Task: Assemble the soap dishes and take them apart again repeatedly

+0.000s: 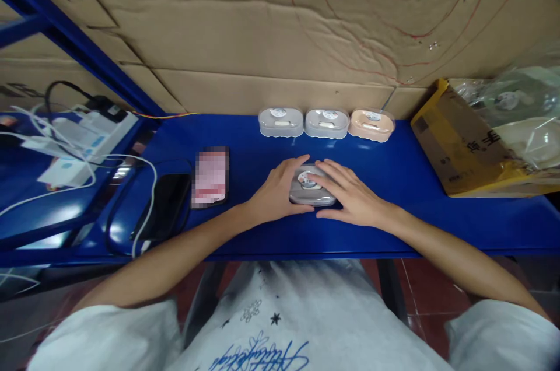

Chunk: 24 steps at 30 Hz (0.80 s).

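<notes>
A small grey plastic case (311, 191) with a round white part inside lies on the blue shelf (394, 184) in front of me. My left hand (277, 190) presses against its left side with fingers curled round it. My right hand (350, 193) covers its right side, fingers laid over the lid. At the back of the shelf stand three similar cases in a row: two grey cases (280, 122) (326, 123) and a beige case (371, 124).
A phone (210, 176) and a dark phone (164, 203) with a white cable lie to the left. Chargers and a power strip (87, 132) sit far left. A cardboard box (464, 143) with plastic bags (520, 108) stands at right. Cardboard lines the back wall.
</notes>
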Each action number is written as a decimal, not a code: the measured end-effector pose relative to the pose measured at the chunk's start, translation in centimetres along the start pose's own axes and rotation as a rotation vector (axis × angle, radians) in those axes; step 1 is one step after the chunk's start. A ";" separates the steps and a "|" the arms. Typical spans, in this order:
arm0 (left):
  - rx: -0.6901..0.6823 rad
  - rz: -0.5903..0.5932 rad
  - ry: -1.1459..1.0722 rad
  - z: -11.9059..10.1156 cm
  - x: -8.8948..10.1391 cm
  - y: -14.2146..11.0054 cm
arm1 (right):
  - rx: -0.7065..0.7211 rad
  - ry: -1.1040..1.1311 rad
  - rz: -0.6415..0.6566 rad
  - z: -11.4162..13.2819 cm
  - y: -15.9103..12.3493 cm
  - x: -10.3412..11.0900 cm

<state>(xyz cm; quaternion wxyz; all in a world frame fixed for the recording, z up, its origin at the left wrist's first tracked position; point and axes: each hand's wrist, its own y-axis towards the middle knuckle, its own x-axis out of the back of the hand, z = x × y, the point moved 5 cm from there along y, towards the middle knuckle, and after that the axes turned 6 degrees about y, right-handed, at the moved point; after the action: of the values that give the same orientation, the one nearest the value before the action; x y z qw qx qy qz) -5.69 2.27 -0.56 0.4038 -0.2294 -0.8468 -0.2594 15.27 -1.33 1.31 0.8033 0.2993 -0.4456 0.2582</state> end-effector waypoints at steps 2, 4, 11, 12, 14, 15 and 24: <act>0.002 0.022 -0.024 0.1 -0.1 -0.1 | -0.022 0.003 -0.010 -0.5 -0.1 -0.3; -0.005 0.037 -0.040 0.2 -0.1 -0.1 | -0.031 0.021 -0.014 -1.0 -0.1 -0.4; -0.056 -0.008 -0.156 0.5 -0.5 -0.2 | -0.049 -0.056 -0.030 -1.5 -0.4 0.2; -0.056 0.001 -0.185 0.6 -0.7 -0.1 | -0.055 -0.062 -0.038 -1.6 -0.3 0.3; -0.060 0.031 -0.236 0.6 -0.9 -0.1 | -0.050 -0.059 -0.072 -1.7 -0.3 0.6; -0.063 0.046 -0.255 0.6 -1.0 -0.1 | -0.039 -0.048 -0.094 -1.8 -0.3 0.8; -0.077 0.116 -0.340 1.2 -1.4 -0.1 | 0.003 0.221 -0.363 -3.7 -0.7 4.2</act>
<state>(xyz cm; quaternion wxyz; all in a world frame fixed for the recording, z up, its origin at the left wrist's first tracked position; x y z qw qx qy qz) -5.61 2.72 -2.33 0.2601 -0.3339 -0.8776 -0.2252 19.83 1.46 3.20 0.8801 0.3456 -0.2933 0.1411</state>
